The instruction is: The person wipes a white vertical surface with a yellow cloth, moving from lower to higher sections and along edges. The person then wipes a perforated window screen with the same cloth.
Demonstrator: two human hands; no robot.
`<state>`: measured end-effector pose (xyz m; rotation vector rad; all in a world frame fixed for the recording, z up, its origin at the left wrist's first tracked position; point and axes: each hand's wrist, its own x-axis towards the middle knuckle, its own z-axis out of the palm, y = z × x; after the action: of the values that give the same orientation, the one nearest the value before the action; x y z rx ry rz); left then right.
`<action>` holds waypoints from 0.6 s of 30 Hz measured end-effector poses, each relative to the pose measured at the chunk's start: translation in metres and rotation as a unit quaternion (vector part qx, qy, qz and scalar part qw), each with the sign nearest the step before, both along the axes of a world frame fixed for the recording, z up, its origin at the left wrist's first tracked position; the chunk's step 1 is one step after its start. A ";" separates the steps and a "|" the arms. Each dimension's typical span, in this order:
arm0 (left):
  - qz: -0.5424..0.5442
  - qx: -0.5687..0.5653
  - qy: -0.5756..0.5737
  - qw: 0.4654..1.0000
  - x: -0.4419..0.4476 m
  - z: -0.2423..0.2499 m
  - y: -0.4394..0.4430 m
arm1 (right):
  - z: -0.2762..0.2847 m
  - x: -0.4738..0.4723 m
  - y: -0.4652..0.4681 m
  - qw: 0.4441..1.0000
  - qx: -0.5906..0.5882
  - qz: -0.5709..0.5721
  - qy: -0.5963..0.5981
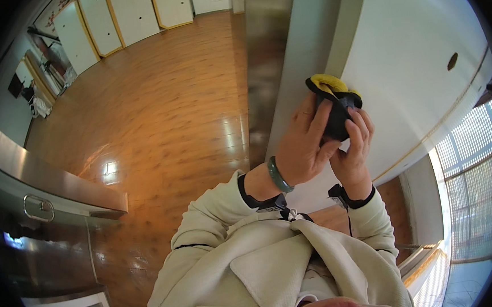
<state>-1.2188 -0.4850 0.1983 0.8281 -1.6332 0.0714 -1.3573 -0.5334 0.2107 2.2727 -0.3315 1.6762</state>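
Note:
A folded cloth (pixel 337 123), dark grey on one face and plush yellow on the other with black edging, is bunched between my two hands. My left hand (pixel 307 138), with a green bangle at its wrist, grips the cloth's left side, fingers spread over the dark face. On the other side, the curled fingers of my right hand (pixel 353 141) hold it. Just beyond the hands stands a large white panel (pixel 411 69); whether the cloth touches it I cannot tell. Black straps with small devices circle both wrists.
Left of the panel rises a metal-faced post (pixel 267 66). A glass door with a metal handle (pixel 39 207) is at the left. White panels with yellow edges (pixel 133 16) line the far wall above the wood-look floor (pixel 173 94). A window with a perforated screen (pixel 470 155) lies right.

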 end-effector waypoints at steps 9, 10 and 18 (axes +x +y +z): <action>-0.053 0.040 0.075 0.995 -0.006 -0.004 -0.016 | -0.005 0.001 -0.006 0.998 0.065 0.006 0.000; -0.069 0.059 0.085 0.992 -0.007 -0.013 -0.013 | -0.011 0.000 -0.006 0.999 0.052 0.014 0.000; -0.090 0.191 -0.012 0.977 0.010 -0.133 0.020 | -0.117 -0.028 0.014 0.985 0.089 0.018 0.145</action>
<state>-1.2088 -0.4646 0.0649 0.9641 -1.7642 -0.3719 -1.3858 -0.5194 0.0942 2.6249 -0.3879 1.3518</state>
